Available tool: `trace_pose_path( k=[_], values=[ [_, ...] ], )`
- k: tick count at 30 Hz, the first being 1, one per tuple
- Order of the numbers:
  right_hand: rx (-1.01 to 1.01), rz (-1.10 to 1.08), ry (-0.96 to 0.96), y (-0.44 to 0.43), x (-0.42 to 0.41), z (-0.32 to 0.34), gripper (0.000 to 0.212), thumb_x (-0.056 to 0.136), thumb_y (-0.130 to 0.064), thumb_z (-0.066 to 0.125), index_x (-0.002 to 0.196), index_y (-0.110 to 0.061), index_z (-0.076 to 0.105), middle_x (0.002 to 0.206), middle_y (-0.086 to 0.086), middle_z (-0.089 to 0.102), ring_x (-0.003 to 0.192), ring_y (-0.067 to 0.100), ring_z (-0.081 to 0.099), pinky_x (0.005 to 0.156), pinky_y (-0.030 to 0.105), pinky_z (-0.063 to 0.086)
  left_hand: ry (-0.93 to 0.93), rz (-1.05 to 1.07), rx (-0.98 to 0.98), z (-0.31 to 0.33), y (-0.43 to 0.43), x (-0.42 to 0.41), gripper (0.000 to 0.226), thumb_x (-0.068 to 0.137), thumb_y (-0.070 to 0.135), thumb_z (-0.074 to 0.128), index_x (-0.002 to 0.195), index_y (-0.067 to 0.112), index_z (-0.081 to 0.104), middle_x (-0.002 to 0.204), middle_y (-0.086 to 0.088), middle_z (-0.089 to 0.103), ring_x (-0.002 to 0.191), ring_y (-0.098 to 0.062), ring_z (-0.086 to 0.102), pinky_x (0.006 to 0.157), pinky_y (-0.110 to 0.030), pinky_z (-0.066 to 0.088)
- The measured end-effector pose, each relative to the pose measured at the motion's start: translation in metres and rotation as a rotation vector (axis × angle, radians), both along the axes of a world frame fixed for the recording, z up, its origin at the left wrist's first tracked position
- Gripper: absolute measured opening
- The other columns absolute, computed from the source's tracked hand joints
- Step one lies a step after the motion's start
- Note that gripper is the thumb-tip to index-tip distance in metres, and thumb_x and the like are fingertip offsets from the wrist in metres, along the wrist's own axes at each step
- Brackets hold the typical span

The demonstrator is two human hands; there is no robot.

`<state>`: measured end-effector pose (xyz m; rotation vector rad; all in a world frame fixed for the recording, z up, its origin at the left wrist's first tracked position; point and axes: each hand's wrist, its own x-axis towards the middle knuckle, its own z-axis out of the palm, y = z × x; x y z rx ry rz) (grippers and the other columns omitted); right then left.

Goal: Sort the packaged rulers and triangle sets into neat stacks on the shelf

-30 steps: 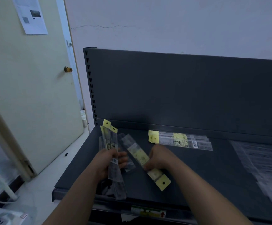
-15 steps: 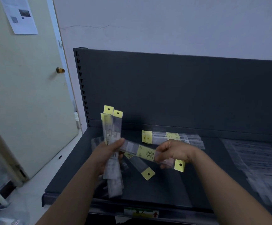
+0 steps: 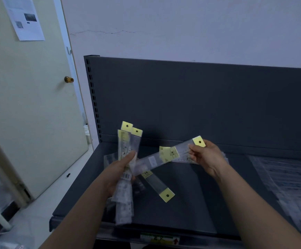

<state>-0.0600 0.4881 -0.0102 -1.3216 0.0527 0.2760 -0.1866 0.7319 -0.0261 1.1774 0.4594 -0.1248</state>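
My left hand (image 3: pixel 122 169) grips a bundle of packaged rulers (image 3: pixel 126 146), clear sleeves with yellow header tabs pointing up, over the left part of the dark shelf (image 3: pixel 191 203). My right hand (image 3: pixel 205 155) pinches one packaged ruler (image 3: pixel 164 157) near its yellow tab; the ruler slants down-left to the bundle. Another packaged ruler (image 3: pixel 157 184) lies loose on the shelf below, yellow tab toward me. Behind my right hand, a stack of rulers is mostly hidden. Clear, wider packages (image 3: pixel 286 180), blurred, lie at the right.
The shelf's dark back panel (image 3: pixel 200 101) rises behind. A slotted upright (image 3: pixel 92 97) marks the left end. A pale door (image 3: pixel 29 105) with a brass knob stands to the left, above light floor. A label strip (image 3: pixel 159 239) sits on the shelf's front edge.
My right hand has lifted its ruler off the shelf and swung the tab end up and to the right. The left hand's bundle has risen slightly. One ruler stays lying on the shelf.
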Motion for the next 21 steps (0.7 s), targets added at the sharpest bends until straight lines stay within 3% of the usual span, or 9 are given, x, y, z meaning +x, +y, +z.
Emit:
trace_pose_path(
  k=[2,5,9,13,15,17,19,21],
  values=[
    [-0.041,0.042,-0.023,0.011,-0.001,0.005,0.030,0.086,0.006,0.064,0.111,-0.005,0.053,0.074,0.008,0.062,0.062,0.014,0.058,0.052,0.020,0.054,-0.001,-0.092,-0.007,-0.001,-0.001,-0.001,0.055,0.074,0.041,0.073,0.110,0.001,0.063,0.083,-0.015,0.070,0.063,-0.022,0.065,0.055,-0.029,0.055],
    [-0.105,0.054,-0.065,0.031,0.004,0.013,0.035,0.085,0.006,0.065,0.116,-0.004,0.052,0.080,0.011,0.062,0.061,0.015,0.058,0.051,0.020,0.052,-0.005,-0.214,-0.103,0.002,0.000,-0.006,0.046,0.082,0.039,0.065,0.106,-0.001,0.066,0.086,-0.017,0.070,0.064,-0.021,0.067,0.051,-0.026,0.056],
    [-0.231,0.061,-0.121,0.043,0.010,0.024,0.038,0.086,0.004,0.065,0.119,-0.004,0.050,0.089,0.012,0.061,0.060,0.014,0.056,0.053,0.020,0.053,-0.058,-0.303,-0.281,0.007,0.013,-0.007,0.055,0.092,0.048,0.049,0.106,0.000,0.070,0.098,-0.024,0.068,0.068,-0.025,0.068,0.054,-0.029,0.055],
    [-0.279,0.150,-0.180,0.078,-0.005,0.024,0.043,0.083,0.009,0.065,0.122,0.002,0.048,0.082,0.011,0.063,0.059,0.015,0.060,0.054,0.020,0.055,-0.033,-0.313,-0.189,0.002,0.015,-0.006,0.044,0.093,0.032,0.054,0.122,-0.002,0.057,0.104,-0.022,0.069,0.070,-0.020,0.070,0.054,-0.026,0.055],
    [-0.315,0.180,-0.167,0.096,-0.014,0.017,0.049,0.081,0.005,0.068,0.126,0.006,0.046,0.087,0.012,0.065,0.067,0.019,0.064,0.064,0.027,0.057,-0.026,-0.267,-0.113,-0.002,0.020,-0.006,0.033,0.093,0.016,0.055,0.120,-0.003,0.054,0.101,-0.020,0.071,0.067,-0.018,0.069,0.053,-0.025,0.055],
    [-0.577,0.246,-0.160,0.104,-0.026,0.010,0.063,0.081,-0.011,0.074,0.134,0.001,0.042,0.105,0.014,0.064,0.084,0.023,0.064,0.069,0.029,0.053,-0.028,-0.180,-0.074,-0.004,0.030,-0.005,0.024,0.094,0.007,0.052,0.113,-0.007,0.056,0.090,-0.016,0.072,0.061,-0.017,0.065,0.049,-0.025,0.053],
    [-1.047,0.390,-0.189,0.105,-0.039,0.004,0.069,0.076,-0.029,0.078,0.133,-0.008,0.046,0.120,0.010,0.060,0.100,0.021,0.061,0.076,0.025,0.049,-0.021,-0.104,-0.084,-0.005,0.043,-0.004,0.020,0.093,0.002,0.050,0.110,-0.006,0.059,0.080,-0.013,0.068,0.058,-0.016,0.062,0.048,-0.025,0.052],
    [-1.353,0.507,-0.173,0.107,-0.052,-0.003,0.053,0.071,-0.033,0.080,0.113,-0.012,0.056,0.109,0.004,0.062,0.096,0.019,0.061,0.079,0.028,0.052,-0.010,-0.073,-0.112,-0.006,0.053,-0.004,0.024,0.092,0.000,0.049,0.113,-0.004,0.059,0.079,-0.012,0.065,0.057,-0.017,0.062,0.048,-0.025,0.053]
  ],
)
